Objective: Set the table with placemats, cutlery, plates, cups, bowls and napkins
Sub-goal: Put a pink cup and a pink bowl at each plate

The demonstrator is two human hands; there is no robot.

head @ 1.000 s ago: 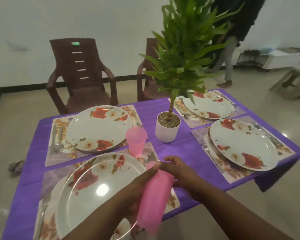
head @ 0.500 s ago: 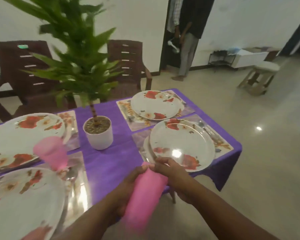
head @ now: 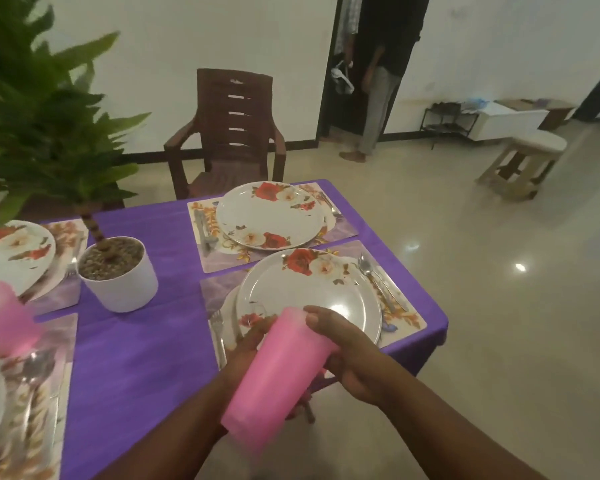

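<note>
A: Cups step — one pink cup (head: 4, 320) already stands at the left setting.

B: Left hand (head: 253, 344) and right hand (head: 347, 351) wrap a stack of pink cups (head: 278, 372) over the near plate (head: 309, 292). Next, I'd judge — pull one free, stand it by that plate.

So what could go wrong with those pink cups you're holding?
The pink cup stack is tilted sideways between the left hand and right hand, partly past the table edge, so a slip might drop it to the floor. Pulling one cup free could also bump the near plate or the fork beside it.
</note>
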